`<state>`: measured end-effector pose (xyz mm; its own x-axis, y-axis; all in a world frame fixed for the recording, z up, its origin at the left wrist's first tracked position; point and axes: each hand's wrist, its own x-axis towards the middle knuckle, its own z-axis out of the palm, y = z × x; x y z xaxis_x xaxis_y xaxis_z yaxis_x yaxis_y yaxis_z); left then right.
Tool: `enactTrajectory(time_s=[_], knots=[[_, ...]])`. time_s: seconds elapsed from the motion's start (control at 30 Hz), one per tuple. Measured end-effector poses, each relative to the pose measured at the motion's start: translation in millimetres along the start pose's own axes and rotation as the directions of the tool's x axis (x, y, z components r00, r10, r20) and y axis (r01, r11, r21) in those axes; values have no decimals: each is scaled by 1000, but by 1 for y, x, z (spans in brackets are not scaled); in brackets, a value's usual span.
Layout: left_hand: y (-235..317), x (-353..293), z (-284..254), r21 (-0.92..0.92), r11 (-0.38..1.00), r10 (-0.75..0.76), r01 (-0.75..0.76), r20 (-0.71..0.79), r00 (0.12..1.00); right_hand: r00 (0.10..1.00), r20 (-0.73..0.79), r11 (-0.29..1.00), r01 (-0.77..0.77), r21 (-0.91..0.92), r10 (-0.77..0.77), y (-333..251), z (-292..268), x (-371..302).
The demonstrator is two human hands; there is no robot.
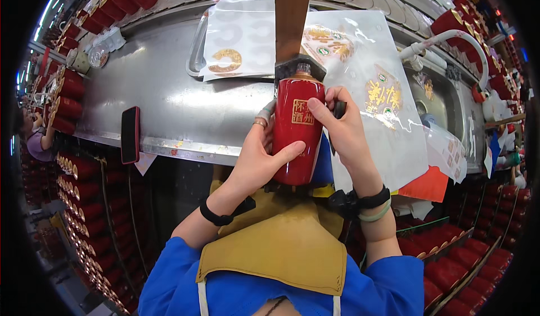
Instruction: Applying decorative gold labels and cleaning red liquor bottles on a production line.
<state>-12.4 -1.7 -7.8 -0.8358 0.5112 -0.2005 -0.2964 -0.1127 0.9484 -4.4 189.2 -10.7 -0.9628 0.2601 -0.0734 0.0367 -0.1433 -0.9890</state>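
Observation:
A glossy red bottle point(293, 141) with a gold square emblem stands in front of me, its neck up against a dark angular holder point(301, 65). My left hand point(254, 157) is closed round the bottle's left side, thumb across its lower front; one of its fingertips has a pale wrapping. On the other side, my right hand point(347, 127) has its thumb pressed on the bottle's upper right, near the emblem. A dark tool point(340, 110), its kind unclear, is tucked in the fingers of that hand. The bottle hides some of my fingertips.
A wooden post point(292, 18) rises behind the bottle. Clear sheets with gold decals point(382, 93) and a white sheet point(239, 40) lie on the metal bench point(152, 85). A phone point(130, 135) rests at its left edge, a sink point(450, 105) is right, and racks of red bottles point(84, 203) stand around.

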Motion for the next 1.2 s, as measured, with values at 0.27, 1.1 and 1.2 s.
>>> enactTrajectory(time_s=[0.27, 1.1, 1.2], knots=[[1, 1, -1, 21, 1000, -15, 15, 11, 1000, 1000, -7, 1000, -5, -25, 5, 1, 0, 0], [-1, -2, -3, -26, 1000, -5, 5, 7, 1000, 1000, -8, 1000, 1, -19, -2, 0, 3, -2], [0, 1, -6, -253, 967, -33, 42, 41, 999, 996, 31, 997, -79, 5, 78, -8, -5, -4]])
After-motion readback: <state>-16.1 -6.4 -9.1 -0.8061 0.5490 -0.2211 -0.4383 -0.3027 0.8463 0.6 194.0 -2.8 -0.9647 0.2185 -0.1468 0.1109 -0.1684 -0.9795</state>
